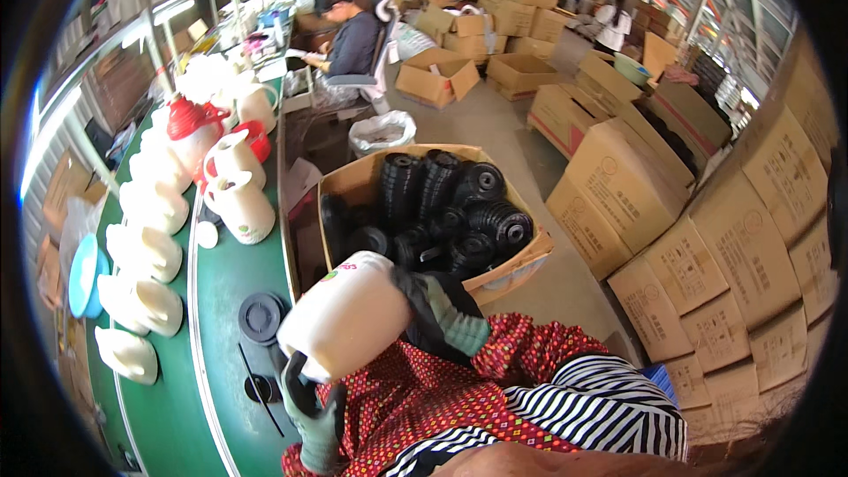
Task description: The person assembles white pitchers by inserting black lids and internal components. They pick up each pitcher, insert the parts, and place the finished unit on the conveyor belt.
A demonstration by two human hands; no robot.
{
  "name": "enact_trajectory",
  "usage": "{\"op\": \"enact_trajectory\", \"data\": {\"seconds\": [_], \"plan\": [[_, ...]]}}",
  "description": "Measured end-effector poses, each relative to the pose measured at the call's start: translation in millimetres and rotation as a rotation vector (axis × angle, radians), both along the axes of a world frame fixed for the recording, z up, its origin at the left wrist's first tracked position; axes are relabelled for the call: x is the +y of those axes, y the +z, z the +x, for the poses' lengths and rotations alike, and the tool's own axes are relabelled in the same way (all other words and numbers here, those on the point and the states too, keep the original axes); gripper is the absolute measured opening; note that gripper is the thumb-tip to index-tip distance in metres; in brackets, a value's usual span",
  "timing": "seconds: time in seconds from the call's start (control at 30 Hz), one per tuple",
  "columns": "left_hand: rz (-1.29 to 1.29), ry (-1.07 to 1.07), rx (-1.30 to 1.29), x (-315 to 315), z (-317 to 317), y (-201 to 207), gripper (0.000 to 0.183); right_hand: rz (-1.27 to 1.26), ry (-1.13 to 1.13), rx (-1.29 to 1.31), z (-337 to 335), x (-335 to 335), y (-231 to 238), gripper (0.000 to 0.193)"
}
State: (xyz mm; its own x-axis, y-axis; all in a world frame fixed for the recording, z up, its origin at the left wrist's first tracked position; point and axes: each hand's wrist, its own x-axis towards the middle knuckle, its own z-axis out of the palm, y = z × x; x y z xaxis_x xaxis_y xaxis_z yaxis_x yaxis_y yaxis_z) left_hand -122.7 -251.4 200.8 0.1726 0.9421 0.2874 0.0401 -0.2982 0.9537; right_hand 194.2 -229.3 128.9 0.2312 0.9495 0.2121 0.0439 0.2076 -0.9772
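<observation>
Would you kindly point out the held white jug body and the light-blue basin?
White jug body (pixel 347 318), head view: middle of its side.
Light-blue basin (pixel 87 276), head view: middle of its broad surface.

L head cam, fisheye, facing down, close abv L hand (pixel 311 402), R hand (pixel 435 311)

Pink lettering (pixel 346 267) on white container (pixel 349 322); dark print (pixel 760 256) on stacked brown cartons (pixel 707 238); wording too small to read.
</observation>
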Motion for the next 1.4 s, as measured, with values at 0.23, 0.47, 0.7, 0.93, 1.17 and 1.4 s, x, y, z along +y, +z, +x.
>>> {"op": "enact_trajectory", "data": {"seconds": [0.23,0.47,0.7,0.93,1.17,1.4], "plan": [[-0.267,0.413,1.281,34,-166,-115,0.109,0.011,0.043,-0.777,21,33,80,0.047],[-0.193,0.396,0.958,65,-191,-181,0.075,0.037,0.248,-0.919,-31,28,61,0.049],[-0.490,0.384,0.297,47,-143,-57,0.044,0.056,0.404,-0.657,-10,34,106,0.023],[-0.617,0.148,0.220,86,-37,83,0.050,0.020,0.633,-0.365,8,85,126,0.037],[-0.767,-0.370,0.219,142,51,136,0.055,0.402,0.649,-0.784,0,175,119,0.050],[-0.082,-0.665,0.486,185,99,140,0.045,0.112,0.815,-0.084,1,171,10,0.030]]}}
